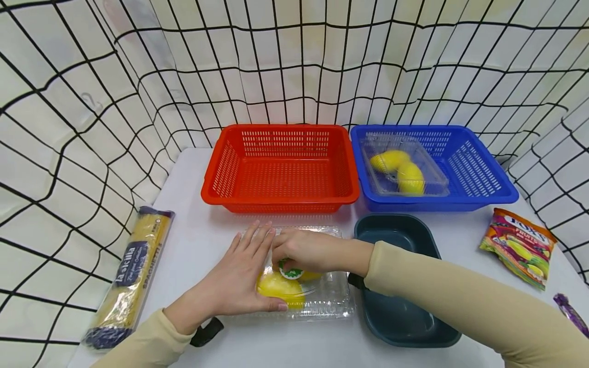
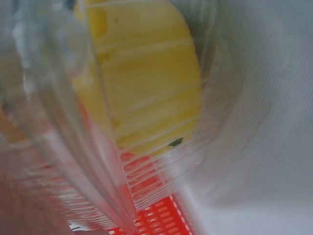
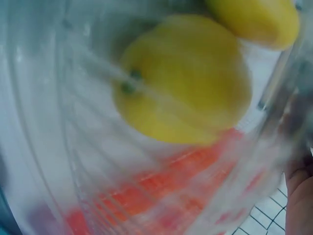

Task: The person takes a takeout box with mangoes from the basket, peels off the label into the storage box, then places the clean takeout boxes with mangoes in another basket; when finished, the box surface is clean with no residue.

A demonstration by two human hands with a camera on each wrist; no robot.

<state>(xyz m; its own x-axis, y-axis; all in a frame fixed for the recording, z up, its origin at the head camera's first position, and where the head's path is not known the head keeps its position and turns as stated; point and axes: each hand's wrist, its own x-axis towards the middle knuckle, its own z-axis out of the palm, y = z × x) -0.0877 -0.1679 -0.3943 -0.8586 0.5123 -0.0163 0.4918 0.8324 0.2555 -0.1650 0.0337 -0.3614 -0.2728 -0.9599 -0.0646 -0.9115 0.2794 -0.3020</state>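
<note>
A clear plastic clamshell box (image 1: pixel 324 299) lies on the white table, with yellow mango-like fruits (image 1: pixel 280 287) inside. My left hand (image 1: pixel 241 278) rests along the box's left side, fingers straight and spread from the thumb. Over the lid, my right hand (image 1: pixel 306 250) has curled fingers beside a round green-and-white sticker (image 1: pixel 291 270). Its fingertips are partly hidden, so whether they pinch or press the sticker is unclear. Through the plastic, a fruit (image 2: pixel 151 78) shows in the left wrist view and a fruit (image 3: pixel 186 81) with a green spot in the right one.
Behind the box stand a red basket (image 1: pixel 280 202) and a blue basket (image 1: pixel 488 189) holding another box of fruits (image 1: pixel 409 176). A dark teal tray (image 1: pixel 409 327) lies under the right forearm. Spaghetti (image 1: pixel 133 271) is at left; a candy bag (image 1: pixel 520 245) and purple wrapper (image 1: pixel 570 313) at right.
</note>
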